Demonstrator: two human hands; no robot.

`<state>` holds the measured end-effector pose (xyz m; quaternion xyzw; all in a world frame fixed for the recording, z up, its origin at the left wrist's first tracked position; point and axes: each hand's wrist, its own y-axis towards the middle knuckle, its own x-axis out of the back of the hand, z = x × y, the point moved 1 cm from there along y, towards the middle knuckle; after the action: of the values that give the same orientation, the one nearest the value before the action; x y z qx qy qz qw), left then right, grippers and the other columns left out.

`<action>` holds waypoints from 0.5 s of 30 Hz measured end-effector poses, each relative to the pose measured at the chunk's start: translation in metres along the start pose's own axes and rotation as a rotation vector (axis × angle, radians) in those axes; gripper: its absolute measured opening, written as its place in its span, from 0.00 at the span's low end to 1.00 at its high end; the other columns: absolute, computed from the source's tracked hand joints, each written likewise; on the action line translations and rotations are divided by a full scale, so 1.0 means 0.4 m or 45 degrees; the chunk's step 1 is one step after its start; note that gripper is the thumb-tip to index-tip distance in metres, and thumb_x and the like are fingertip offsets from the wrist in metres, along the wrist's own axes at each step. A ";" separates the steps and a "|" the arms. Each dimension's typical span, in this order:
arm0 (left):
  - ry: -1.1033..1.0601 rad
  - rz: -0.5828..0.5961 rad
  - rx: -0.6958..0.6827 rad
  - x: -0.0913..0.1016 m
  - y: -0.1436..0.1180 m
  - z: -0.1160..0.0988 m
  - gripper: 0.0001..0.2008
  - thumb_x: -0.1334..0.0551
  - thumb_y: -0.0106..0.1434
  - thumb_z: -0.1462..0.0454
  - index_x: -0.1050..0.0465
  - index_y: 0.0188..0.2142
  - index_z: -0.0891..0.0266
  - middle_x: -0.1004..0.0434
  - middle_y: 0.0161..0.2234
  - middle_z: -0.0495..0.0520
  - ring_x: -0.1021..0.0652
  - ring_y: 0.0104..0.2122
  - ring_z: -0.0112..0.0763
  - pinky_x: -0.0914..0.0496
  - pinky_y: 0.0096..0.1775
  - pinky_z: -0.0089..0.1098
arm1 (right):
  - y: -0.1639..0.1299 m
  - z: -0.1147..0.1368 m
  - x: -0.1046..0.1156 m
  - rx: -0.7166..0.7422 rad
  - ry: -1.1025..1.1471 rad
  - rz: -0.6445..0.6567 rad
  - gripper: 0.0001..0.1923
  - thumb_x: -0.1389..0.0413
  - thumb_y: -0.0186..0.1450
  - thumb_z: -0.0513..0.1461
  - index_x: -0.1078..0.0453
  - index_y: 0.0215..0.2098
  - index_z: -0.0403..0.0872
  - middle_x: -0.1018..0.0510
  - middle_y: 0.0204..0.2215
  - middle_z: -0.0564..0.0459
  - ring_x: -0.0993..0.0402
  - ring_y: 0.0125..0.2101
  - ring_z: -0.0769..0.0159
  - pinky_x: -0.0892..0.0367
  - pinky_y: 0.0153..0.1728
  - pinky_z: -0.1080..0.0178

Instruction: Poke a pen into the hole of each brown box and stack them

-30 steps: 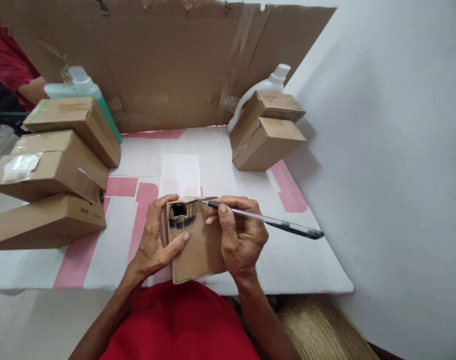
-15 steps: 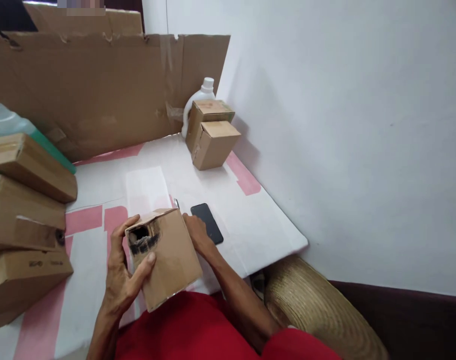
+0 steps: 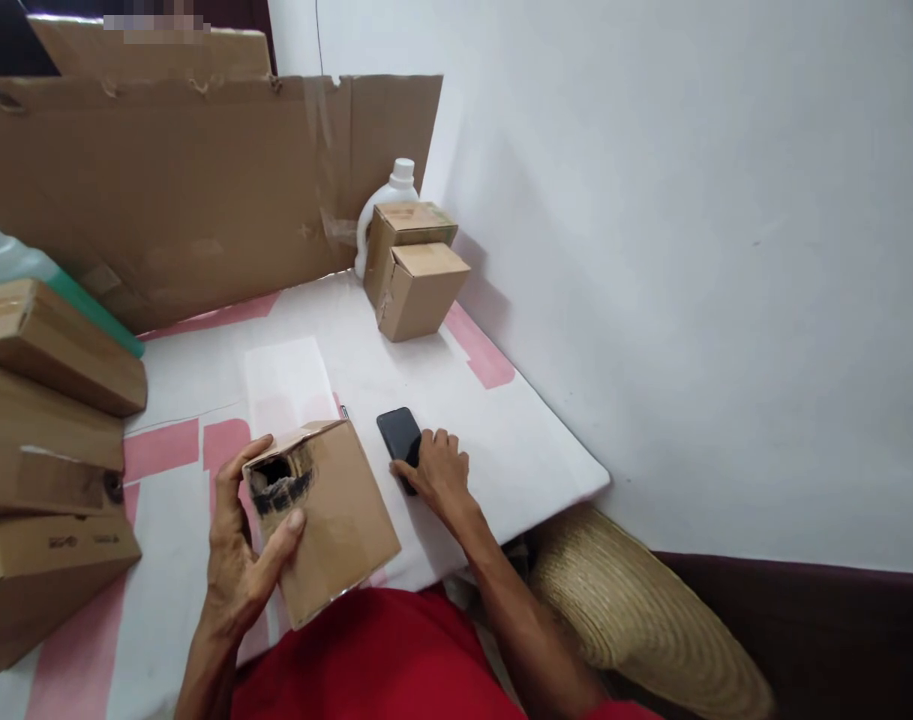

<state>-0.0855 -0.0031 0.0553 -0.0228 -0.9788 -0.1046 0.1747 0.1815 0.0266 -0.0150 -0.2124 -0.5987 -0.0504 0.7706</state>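
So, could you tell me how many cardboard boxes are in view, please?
6: one in the left hand; three stacked at left; two by the wall. Others may lie out of frame.

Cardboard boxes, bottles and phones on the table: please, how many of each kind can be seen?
Cardboard boxes: 6, namely the box with a hole in the left hand, three stacked at left, two at the back.
Bottles: 2, white bottle, green bottle.
Phones: 1, black phone under the right hand.
Total: 9.

left hand [image 3: 238, 560] gripping cardboard box [image 3: 328, 520], right hand [image 3: 441, 470] on phone [image 3: 397, 432]
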 end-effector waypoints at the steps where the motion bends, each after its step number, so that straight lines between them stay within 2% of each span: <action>1: -0.007 -0.004 0.012 0.000 0.001 0.001 0.34 0.35 0.67 0.52 0.42 0.69 0.48 0.36 0.66 0.60 0.30 0.64 0.54 0.36 0.66 0.57 | -0.001 -0.017 -0.007 -0.027 0.022 0.041 0.29 0.37 0.68 0.52 0.32 0.57 0.38 0.27 0.57 0.31 0.31 0.59 0.41 0.32 0.53 0.48; 4: -0.033 -0.025 0.050 0.000 0.001 0.005 0.34 0.34 0.66 0.51 0.41 0.68 0.49 0.36 0.67 0.59 0.31 0.64 0.55 0.39 0.67 0.58 | -0.003 -0.048 -0.030 -0.100 0.190 0.087 0.35 0.32 0.62 0.52 0.32 0.56 0.37 0.24 0.54 0.31 0.26 0.54 0.43 0.31 0.49 0.52; 5: -0.033 -0.021 0.046 0.000 0.000 0.006 0.34 0.34 0.66 0.51 0.41 0.68 0.49 0.36 0.67 0.59 0.31 0.65 0.55 0.40 0.67 0.58 | -0.004 -0.053 -0.039 -0.125 0.260 0.078 0.35 0.31 0.60 0.52 0.31 0.55 0.37 0.22 0.52 0.32 0.24 0.52 0.44 0.31 0.47 0.54; 7: -0.034 -0.003 0.036 -0.001 -0.003 0.008 0.34 0.34 0.66 0.52 0.41 0.68 0.49 0.36 0.67 0.60 0.31 0.64 0.54 0.39 0.67 0.58 | -0.010 -0.058 -0.057 -0.132 0.472 0.083 0.28 0.32 0.61 0.50 0.28 0.50 0.39 0.19 0.47 0.35 0.21 0.47 0.47 0.30 0.44 0.57; 9: -0.035 0.007 0.017 -0.002 -0.007 0.009 0.34 0.34 0.66 0.53 0.42 0.69 0.49 0.36 0.66 0.60 0.30 0.64 0.53 0.38 0.66 0.57 | -0.021 -0.060 -0.073 -0.059 0.842 0.133 0.20 0.36 0.63 0.48 0.26 0.45 0.41 0.16 0.41 0.42 0.20 0.43 0.51 0.30 0.41 0.58; 11: -0.022 -0.002 -0.002 -0.003 -0.011 0.008 0.34 0.34 0.66 0.53 0.42 0.68 0.50 0.35 0.66 0.61 0.29 0.63 0.53 0.37 0.65 0.58 | -0.040 -0.064 -0.077 -0.020 1.294 0.201 0.19 0.37 0.61 0.49 0.25 0.41 0.42 0.16 0.37 0.47 0.20 0.40 0.54 0.28 0.40 0.59; 13: 0.010 -0.019 -0.026 -0.005 -0.015 0.006 0.33 0.34 0.66 0.53 0.41 0.68 0.50 0.34 0.65 0.61 0.29 0.63 0.54 0.37 0.65 0.58 | -0.064 -0.071 -0.059 -0.098 1.703 0.274 0.22 0.33 0.58 0.50 0.25 0.43 0.42 0.15 0.36 0.48 0.19 0.39 0.54 0.26 0.40 0.58; 15: 0.036 -0.031 -0.052 -0.008 -0.017 0.003 0.32 0.35 0.67 0.54 0.41 0.68 0.50 0.34 0.64 0.61 0.30 0.63 0.53 0.37 0.65 0.58 | -0.092 -0.080 -0.015 -0.204 2.011 0.366 0.25 0.30 0.56 0.48 0.25 0.47 0.43 0.15 0.40 0.47 0.17 0.40 0.53 0.24 0.41 0.55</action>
<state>-0.0836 -0.0095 0.0516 -0.0130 -0.9741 -0.1271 0.1867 0.1963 -0.0201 -0.0169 -0.2437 0.1613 -0.1288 0.9476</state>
